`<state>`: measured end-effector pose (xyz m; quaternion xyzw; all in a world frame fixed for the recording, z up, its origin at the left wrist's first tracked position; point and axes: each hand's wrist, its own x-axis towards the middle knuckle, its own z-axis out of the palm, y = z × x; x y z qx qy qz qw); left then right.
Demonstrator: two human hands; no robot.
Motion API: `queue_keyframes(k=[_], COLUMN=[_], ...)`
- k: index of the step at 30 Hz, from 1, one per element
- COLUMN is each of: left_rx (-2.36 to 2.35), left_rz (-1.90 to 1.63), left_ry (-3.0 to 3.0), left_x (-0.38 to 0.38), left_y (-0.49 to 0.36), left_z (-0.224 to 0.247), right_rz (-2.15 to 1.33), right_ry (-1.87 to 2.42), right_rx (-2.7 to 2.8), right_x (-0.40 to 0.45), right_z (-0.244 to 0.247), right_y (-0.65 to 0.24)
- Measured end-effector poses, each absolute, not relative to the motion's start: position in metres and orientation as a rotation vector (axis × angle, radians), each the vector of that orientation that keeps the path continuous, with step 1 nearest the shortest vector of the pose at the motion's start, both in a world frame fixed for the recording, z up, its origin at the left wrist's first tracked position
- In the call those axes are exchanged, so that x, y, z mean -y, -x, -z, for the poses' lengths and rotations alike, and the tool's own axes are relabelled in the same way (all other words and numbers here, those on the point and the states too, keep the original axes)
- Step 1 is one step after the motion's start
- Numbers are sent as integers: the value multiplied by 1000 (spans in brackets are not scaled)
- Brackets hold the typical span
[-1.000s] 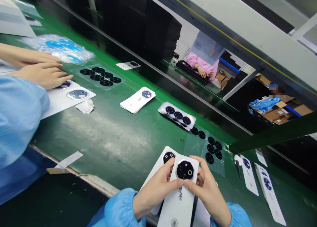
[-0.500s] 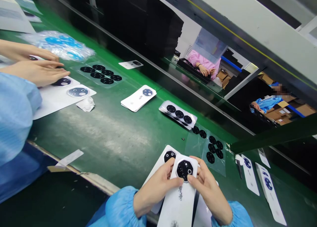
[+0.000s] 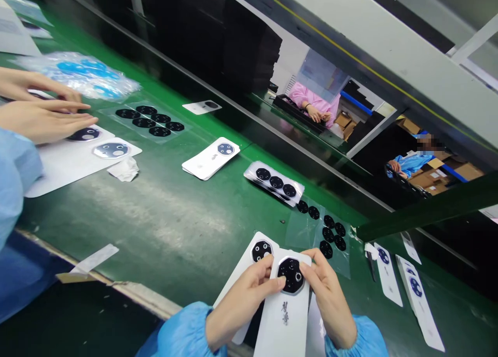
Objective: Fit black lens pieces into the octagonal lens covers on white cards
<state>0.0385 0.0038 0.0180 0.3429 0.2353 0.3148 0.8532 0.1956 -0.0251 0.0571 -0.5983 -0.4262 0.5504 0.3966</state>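
Observation:
Between both hands is a white phone back panel (image 3: 282, 320) with a black octagonal camera plate (image 3: 290, 275) near its top and dark lettering below. My left hand (image 3: 244, 300) is closed on the panel's left edge, its thumb on the plate's lower left rim. My right hand (image 3: 330, 297) grips the right edge, thumb at the plate's upper right. A second white panel (image 3: 243, 266) with a dark camera plate lies under and left of the held one. More of a pale panel shows beneath my right hand.
A clear sheet of black discs (image 3: 333, 236) and a stack of disc strips (image 3: 274, 183) lie beyond my hands. White panels (image 3: 420, 305) lie at right, a panel stack (image 3: 211, 159) mid-bench. At left, a co-worker's hands (image 3: 50, 113) rest over panels. A green post (image 3: 428, 206) slants at right.
My right thumb has moved from the plate's lower rim to its upper right side. My left thumb stays near the lower left. The whole view has shifted slightly.

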Motion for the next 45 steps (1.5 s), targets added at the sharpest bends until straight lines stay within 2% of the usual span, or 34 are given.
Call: queue_keyframes(k=[4,10,17,21,23,24,27,34,40,45], left_rx=[-595,-779,-889,-845,-913,-939,-867,-818,-808,-714], left_rz=[-687,-780,-964,-981,-985,-958,-733,-339,-246,-238], left_ry=[-901,-1120,-868,-1010,-1253,-1414,-1902,-2350,-2427,-2468], left_x=[-8,-13,-27,-35,-36,-35,-30,-34,-48,-52], left_y=[-41,-46,-42,-36,-32,-30,-31,-63,-77,-81], left_z=[-25,-34,-31,-33,-31,-29,-19,-17,-28,-24], right_rz=[-1349,-1062,-1371,-1284,-1055,-908,-768,-764,-700,-556], right_ry=[1538,1698,1531,1620,1665,1682,1741,1926,2030,2107], right_rx=[1172,1475,1290,1161,1063,996,885,794,949,1228], right_x=[29,36,60,51,29,14,-40,-132,-137,-104], right_z=[-57,-61,-52,-60,-68,-72,-72,-44,-31,-35], right_y=[-194,-194,-210,-236,-260,-274,-324,-398,-410,-405])
